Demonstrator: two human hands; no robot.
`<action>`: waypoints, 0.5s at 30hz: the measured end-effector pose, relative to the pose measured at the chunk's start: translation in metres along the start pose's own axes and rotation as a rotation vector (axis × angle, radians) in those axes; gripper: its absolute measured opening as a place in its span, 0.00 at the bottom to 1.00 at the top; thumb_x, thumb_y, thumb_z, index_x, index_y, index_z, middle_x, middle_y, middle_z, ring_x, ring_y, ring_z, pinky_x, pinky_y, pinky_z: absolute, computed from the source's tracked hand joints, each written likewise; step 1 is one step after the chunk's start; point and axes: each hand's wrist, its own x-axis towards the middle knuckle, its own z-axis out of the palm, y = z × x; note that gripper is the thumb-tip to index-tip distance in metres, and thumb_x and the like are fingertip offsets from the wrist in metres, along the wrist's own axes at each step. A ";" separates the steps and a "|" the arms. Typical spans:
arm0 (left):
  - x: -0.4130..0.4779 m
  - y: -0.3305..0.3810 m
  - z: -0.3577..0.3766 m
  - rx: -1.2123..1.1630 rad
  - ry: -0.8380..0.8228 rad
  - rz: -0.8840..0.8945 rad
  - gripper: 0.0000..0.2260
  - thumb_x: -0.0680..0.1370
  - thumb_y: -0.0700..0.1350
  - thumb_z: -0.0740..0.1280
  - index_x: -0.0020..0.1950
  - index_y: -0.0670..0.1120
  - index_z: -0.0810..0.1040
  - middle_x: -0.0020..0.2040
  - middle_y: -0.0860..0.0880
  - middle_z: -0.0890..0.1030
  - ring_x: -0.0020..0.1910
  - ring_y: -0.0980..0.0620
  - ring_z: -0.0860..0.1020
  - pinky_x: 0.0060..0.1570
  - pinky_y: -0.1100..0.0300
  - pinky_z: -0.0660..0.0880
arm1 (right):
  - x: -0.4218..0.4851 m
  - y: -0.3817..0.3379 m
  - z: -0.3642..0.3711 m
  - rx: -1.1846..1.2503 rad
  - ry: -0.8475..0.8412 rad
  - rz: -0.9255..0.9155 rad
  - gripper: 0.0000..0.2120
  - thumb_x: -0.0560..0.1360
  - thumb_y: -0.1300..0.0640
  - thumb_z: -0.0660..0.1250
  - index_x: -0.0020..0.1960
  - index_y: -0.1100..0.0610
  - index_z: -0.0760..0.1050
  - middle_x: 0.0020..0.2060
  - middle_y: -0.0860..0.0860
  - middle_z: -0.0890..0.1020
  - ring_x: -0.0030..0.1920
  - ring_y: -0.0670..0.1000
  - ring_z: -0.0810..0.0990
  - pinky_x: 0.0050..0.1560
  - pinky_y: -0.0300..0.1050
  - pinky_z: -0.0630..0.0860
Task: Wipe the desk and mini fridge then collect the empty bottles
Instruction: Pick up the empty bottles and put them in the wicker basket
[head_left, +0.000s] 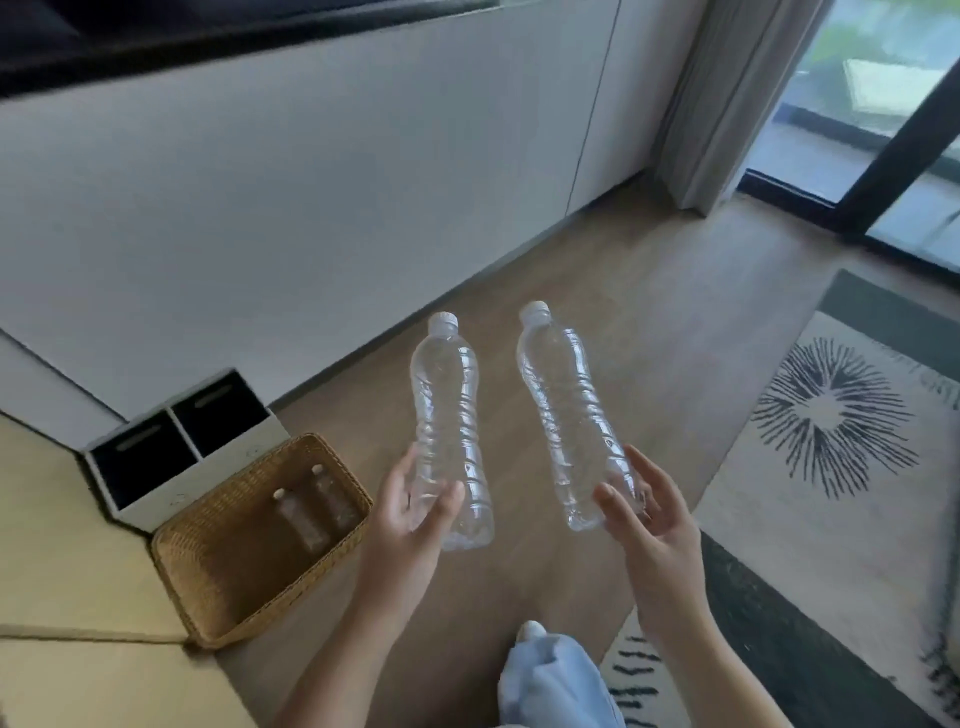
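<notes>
— Clear plastic, both capped: the left bottle (451, 431) sits in the left hand (410, 512), the right bottle (571, 415) in the right hand (647, 514), each grip curled around the base, caps pointing away.

— And the wicker basket (208, 587)?

— On the floor, low and left, with two bottles already inside. The left hand is nearer, so that bottle probably goes first.

Both bare forearms reach forward, the left hand (415, 506) and right hand (641, 512) raised side by side, palms turned inward, fingers curled, each gripping something
</notes>
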 end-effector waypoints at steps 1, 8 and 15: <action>0.006 0.005 0.006 0.003 0.045 -0.002 0.26 0.67 0.59 0.72 0.63 0.59 0.68 0.56 0.57 0.78 0.51 0.67 0.77 0.41 0.73 0.73 | 0.018 -0.002 0.000 -0.007 -0.052 0.012 0.26 0.59 0.42 0.74 0.57 0.40 0.75 0.55 0.51 0.81 0.58 0.51 0.78 0.62 0.57 0.72; 0.028 0.015 0.014 0.013 0.416 -0.050 0.35 0.64 0.65 0.69 0.68 0.57 0.66 0.64 0.49 0.75 0.59 0.54 0.76 0.53 0.61 0.74 | 0.121 -0.020 0.031 -0.030 -0.425 0.022 0.20 0.66 0.55 0.75 0.55 0.43 0.75 0.55 0.52 0.81 0.53 0.47 0.80 0.60 0.55 0.74; 0.019 -0.002 -0.041 -0.014 0.783 -0.116 0.31 0.59 0.70 0.68 0.61 0.68 0.67 0.61 0.55 0.76 0.58 0.52 0.77 0.59 0.47 0.73 | 0.145 -0.005 0.108 -0.049 -0.702 0.060 0.18 0.71 0.61 0.69 0.56 0.44 0.74 0.43 0.45 0.82 0.42 0.42 0.80 0.48 0.41 0.78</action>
